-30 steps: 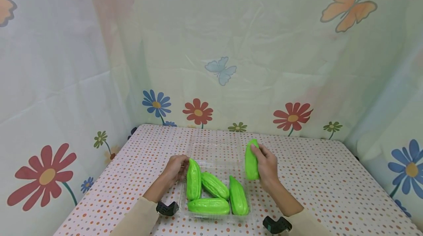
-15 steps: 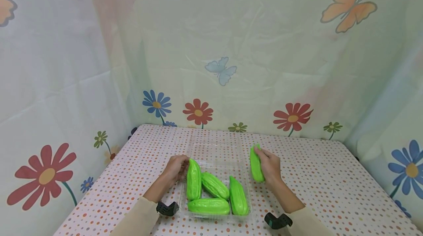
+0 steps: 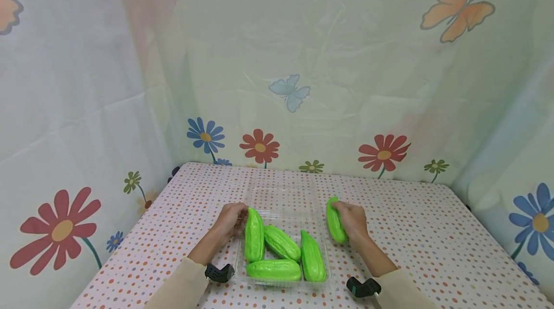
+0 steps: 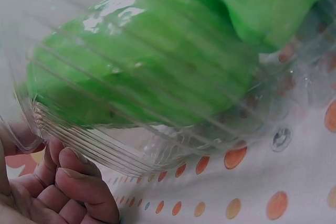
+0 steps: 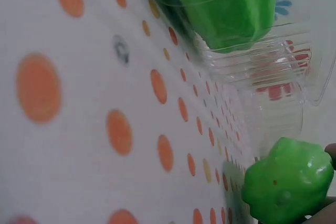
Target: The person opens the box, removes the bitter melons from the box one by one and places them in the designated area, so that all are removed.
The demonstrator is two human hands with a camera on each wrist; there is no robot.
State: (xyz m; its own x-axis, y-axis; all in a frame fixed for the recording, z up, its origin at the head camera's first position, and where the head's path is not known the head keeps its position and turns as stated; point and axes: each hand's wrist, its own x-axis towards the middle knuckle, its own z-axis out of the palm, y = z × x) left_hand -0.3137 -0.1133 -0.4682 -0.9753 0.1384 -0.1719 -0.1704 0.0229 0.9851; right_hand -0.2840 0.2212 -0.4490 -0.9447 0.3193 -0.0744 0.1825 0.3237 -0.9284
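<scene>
My right hand [image 3: 352,218] grips a bright green bitter melon [image 3: 335,222] close over the table, to the right of a clear plastic clamshell box [image 3: 283,284]. In the right wrist view the blunt end of this melon [image 5: 289,182] shows between fingertips at the right edge. Inside the box lie several more green bitter melons, among them a left one [image 3: 254,236], a slanted one [image 3: 282,242], a front one [image 3: 273,270] and a right one [image 3: 312,257]. With curled fingers, my left hand [image 3: 229,222] pinches the box's rim at its left rear corner.
Behind the box, its clear lid [image 3: 281,198] lies folded back on the dotted tablecloth [image 3: 411,232]. A printed curtain [image 3: 346,83] with flowers and butterflies closes off the back and sides of the table.
The right hand has lowered its bitter melon toward the table and shifted slightly right, tilting the melon. The left hand, the box and the melons inside stay where they were.
</scene>
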